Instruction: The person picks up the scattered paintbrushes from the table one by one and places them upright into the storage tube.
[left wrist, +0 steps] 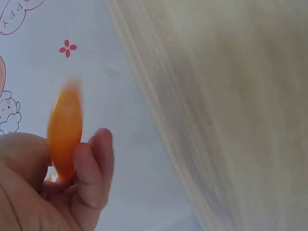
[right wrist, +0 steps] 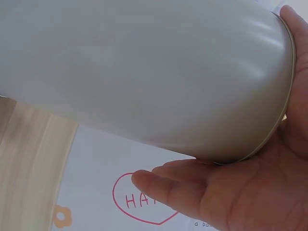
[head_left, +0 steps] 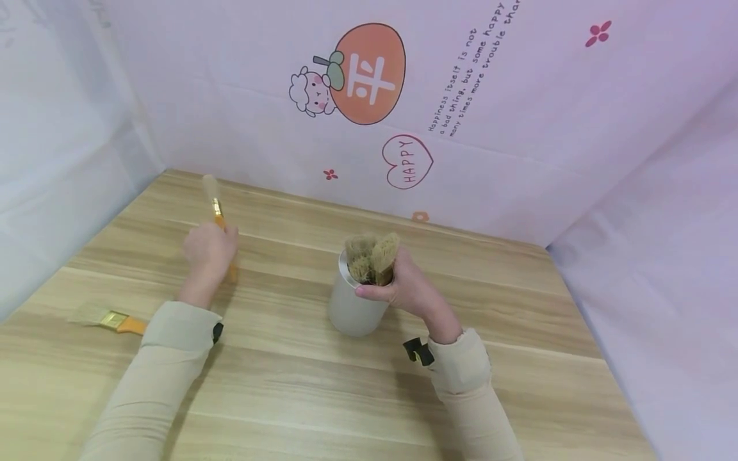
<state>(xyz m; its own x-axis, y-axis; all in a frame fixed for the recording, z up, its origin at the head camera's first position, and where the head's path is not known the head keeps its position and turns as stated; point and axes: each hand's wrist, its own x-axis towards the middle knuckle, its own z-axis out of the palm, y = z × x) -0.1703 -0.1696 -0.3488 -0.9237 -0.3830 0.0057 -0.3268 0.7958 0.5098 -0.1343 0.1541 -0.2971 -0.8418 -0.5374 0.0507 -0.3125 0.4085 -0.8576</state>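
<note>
My left hand (head_left: 209,251) grips a paintbrush (head_left: 214,205) by its orange handle (left wrist: 64,131), bristles pointing up and away, above the left part of the wooden table (head_left: 300,397). A grey cylindrical pot (head_left: 354,301) stands mid-table with several brushes (head_left: 373,257) bristles-up inside. My right hand (head_left: 403,287) holds the pot at its rim; the right wrist view shows the pot's wall (right wrist: 144,72) against my palm, fingers curled round the rim.
Another orange-handled paintbrush (head_left: 109,319) lies flat on the table at the left, partly under my left sleeve. Pale printed cloth walls (head_left: 461,128) enclose the table at the back and on both sides.
</note>
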